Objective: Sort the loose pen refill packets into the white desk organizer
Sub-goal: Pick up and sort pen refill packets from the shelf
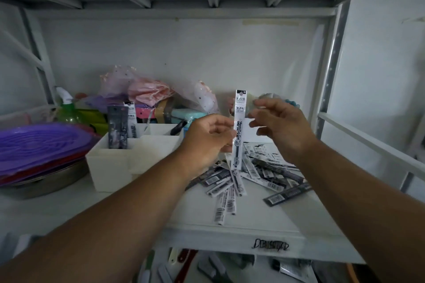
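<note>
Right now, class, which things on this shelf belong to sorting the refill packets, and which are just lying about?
Job: held packet, left hand, right hand, loose packets, white organizer.
Lying about: purple plates, green spray bottle, pink bags.

light: dim, soft, greyish | brightest: wall right of the shelf frame (pixel 331 89) | shadows: faint | blur: right hand (pixel 282 126) is smearing | edges: frame is bowing from wide-angle distortion

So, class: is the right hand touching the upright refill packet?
Apart. The head view shows a gap of pale background between the right hand and the refill packet, which the left hand pinches.
</note>
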